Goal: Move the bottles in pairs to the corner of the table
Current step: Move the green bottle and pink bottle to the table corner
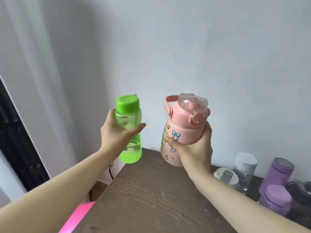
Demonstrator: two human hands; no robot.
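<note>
My left hand (116, 133) grips a translucent green bottle (129, 121) with a green cap, held upright in the air above the far left corner of the brown wooden table (151, 195). My right hand (193, 148) holds a pink bottle (183, 126) with cartoon stickers, a clear flip lid and a pink carry loop, a little tilted, just above the table's far edge near the wall. The two bottles are side by side, apart from each other.
Several more bottles stand along the wall at the right: a white-lidded one (225, 175), a clear one with a white cap (245, 167), a purple flask (277, 175) and a purple-capped one (277, 199). A pink object (77, 216) lies off the table's left edge.
</note>
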